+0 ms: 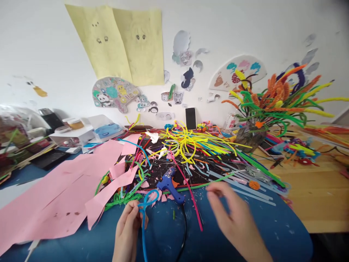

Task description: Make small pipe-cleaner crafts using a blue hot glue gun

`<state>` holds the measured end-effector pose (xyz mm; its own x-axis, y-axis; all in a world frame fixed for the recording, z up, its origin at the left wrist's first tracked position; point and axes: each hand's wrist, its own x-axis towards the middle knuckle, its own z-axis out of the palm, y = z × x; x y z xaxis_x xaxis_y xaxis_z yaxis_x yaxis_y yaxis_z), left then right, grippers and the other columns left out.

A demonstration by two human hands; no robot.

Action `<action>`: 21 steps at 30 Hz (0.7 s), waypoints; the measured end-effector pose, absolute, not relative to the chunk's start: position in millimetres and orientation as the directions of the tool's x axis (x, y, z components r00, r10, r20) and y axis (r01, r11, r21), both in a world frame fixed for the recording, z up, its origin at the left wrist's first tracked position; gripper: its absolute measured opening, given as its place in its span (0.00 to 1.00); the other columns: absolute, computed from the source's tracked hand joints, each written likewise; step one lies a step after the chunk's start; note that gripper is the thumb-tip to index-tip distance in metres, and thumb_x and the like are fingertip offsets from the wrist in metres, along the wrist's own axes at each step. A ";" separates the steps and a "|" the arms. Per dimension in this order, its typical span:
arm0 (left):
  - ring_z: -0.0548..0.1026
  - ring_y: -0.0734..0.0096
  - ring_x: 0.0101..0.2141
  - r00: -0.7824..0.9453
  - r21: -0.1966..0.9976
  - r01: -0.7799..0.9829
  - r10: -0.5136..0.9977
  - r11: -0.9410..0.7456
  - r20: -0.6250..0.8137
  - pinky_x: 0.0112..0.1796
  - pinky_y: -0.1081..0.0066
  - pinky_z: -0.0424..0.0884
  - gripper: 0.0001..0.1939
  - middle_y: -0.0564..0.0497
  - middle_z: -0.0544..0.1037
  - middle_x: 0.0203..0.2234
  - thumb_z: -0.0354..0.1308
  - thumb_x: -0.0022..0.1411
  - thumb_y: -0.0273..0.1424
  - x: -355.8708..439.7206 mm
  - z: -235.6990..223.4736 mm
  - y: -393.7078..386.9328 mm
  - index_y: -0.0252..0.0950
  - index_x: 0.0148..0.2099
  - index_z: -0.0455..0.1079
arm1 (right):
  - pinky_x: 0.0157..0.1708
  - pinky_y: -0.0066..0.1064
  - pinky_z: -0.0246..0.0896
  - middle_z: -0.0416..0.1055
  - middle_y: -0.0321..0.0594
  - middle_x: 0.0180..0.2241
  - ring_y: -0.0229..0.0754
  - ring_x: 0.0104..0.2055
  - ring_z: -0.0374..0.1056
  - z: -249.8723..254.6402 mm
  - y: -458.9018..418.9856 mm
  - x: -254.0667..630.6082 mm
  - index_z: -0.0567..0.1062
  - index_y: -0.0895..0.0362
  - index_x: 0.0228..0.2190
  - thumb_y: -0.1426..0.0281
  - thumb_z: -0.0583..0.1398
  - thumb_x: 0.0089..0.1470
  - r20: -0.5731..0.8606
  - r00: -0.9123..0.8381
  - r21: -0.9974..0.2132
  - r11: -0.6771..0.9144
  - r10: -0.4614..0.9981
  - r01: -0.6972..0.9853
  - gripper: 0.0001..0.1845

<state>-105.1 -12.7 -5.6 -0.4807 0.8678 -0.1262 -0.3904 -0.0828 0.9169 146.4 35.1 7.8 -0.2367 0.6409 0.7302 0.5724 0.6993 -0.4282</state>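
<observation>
My left hand (129,227) is closed on a bright blue pipe cleaner (144,233), pinching it just under a loop at its top. The tail of the pipe cleaner hangs down past the bottom edge of the view. Over the blue table, my right hand (231,214) is raised with fingers loosely curved and the thumb a little apart; I see nothing between them. Between the hands lies a blue glue gun (170,185), its black cord running toward me. A magenta pipe cleaner (195,203) lies right of the glue gun.
Pink paper sheets (62,196) cover the left side. Yellow pipe cleaners (201,143) pile behind the glue gun, with green ones (124,198) at left. Clear glue sticks (256,193) lie right. A phone (191,118) leans on the wall; a jar (249,138) holds many pipe cleaners.
</observation>
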 end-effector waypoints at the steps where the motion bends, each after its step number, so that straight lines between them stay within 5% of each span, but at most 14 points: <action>1: 0.64 0.76 0.20 -0.454 0.920 -0.387 0.882 -0.068 -0.126 0.23 0.77 0.61 0.15 0.58 0.65 0.19 0.63 0.58 0.41 -103.5 -7.3 -10.2 0.37 0.30 0.65 | 0.33 0.32 0.67 0.74 0.38 0.32 0.41 0.34 0.71 9.0 50.5 137.3 0.74 0.54 0.38 0.69 0.57 0.62 0.626 -0.258 -0.466 0.618 0.736 0.634 0.06; 4: 0.64 0.76 0.20 -0.395 0.920 -0.390 0.906 -0.017 -0.150 0.24 0.77 0.61 0.16 0.58 0.66 0.19 0.63 0.57 0.43 -98.6 -13.8 -3.6 0.38 0.32 0.65 | 0.23 0.30 0.59 0.70 0.34 0.24 0.41 0.25 0.68 -3.4 76.1 115.1 0.73 0.54 0.33 0.64 0.58 0.60 0.380 -0.236 -0.448 0.401 0.894 0.799 0.07; 12: 0.62 0.76 0.21 -0.441 0.956 -0.293 0.889 -0.013 -0.123 0.23 0.78 0.60 0.17 0.58 0.66 0.18 0.64 0.56 0.45 -91.4 -28.9 4.1 0.37 0.33 0.66 | 0.19 0.26 0.43 0.65 0.31 0.19 0.38 0.20 0.63 -21.8 84.0 110.9 0.64 0.53 0.20 0.66 0.55 0.57 0.119 -0.122 -0.391 0.160 0.985 0.906 0.14; 21: 0.63 0.75 0.20 -0.445 0.952 -0.305 0.879 0.028 -0.169 0.23 0.77 0.60 0.17 0.57 0.66 0.18 0.63 0.57 0.45 -91.6 -33.1 5.2 0.37 0.32 0.65 | 0.17 0.26 0.46 0.60 0.30 0.16 0.39 0.18 0.59 -13.6 89.2 139.6 0.60 0.51 0.18 0.63 0.53 0.51 -0.025 0.153 -0.378 -0.151 0.988 0.913 0.13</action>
